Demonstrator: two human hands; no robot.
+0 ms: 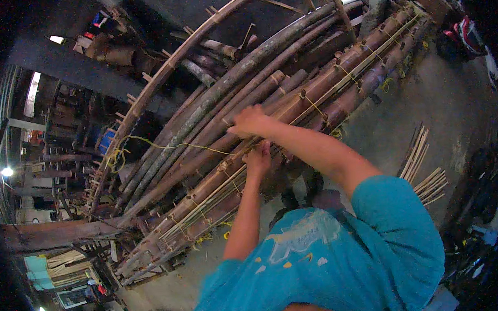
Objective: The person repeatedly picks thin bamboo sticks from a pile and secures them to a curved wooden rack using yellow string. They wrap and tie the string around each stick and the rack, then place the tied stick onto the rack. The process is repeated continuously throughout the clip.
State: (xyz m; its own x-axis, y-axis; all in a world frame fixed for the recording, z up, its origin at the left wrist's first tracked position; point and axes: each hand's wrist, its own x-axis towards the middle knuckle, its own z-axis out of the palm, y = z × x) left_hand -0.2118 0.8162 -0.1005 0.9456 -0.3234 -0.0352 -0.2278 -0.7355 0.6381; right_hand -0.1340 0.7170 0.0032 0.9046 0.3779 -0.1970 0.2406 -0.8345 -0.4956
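A long assembly of brown bamboo poles (313,94) runs diagonally in front of me, with thin pale strips (201,196) lying along it and yellow ties around it at intervals. My left hand (258,158) is closed low over the assembly. A thin yellow cord (187,145) stretches from the left to its fingers. Just beyond, my right hand (251,122) is curled down over the poles, its fingers bent; whatever they grip is hidden. The hands are close together but apart, right forearm crossing above the bamboo.
Behind the assembly lie several thick grey-brown poles (240,81) and a long curved bamboo piece with pegs (172,61). A loose yellow tangle (116,159) hangs at its left. Bundles of thin sticks (431,186) rest on the concrete floor (381,133) at right. A blue container (106,141) stands far left.
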